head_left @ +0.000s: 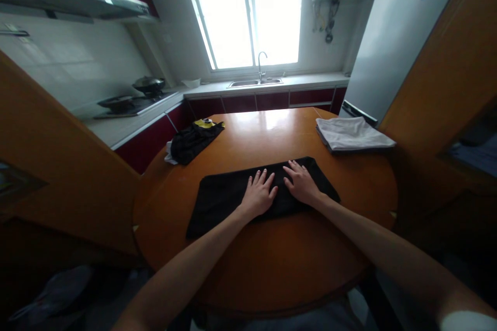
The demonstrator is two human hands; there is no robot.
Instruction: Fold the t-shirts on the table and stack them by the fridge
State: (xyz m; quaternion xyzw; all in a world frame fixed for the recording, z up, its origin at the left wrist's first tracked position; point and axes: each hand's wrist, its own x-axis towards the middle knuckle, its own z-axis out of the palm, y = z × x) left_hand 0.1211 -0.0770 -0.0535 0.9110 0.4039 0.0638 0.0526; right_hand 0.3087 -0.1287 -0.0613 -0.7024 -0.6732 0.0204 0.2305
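A black piece of cloth (225, 199), folded into a long flat strip, lies across the middle of the wooden table (267, 264). It looks like a garment, but its exact kind cannot be made out. My left hand (259, 194) rests palm down near the middle of the cloth with its fingers spread. Just to the right, my right hand (302, 181) also lies flat on it, fingers apart and pointing toward the far edge. Neither hand grips anything; both palms hide part of the cloth.
A crumpled black and yellow garment (196, 139) lies at the table's far left. Folded white and dark cloths (353, 134) are stacked at the far right. Beyond the table stand a counter with a sink (256, 83), a stove with pans (149, 84) and a fridge (392, 36).
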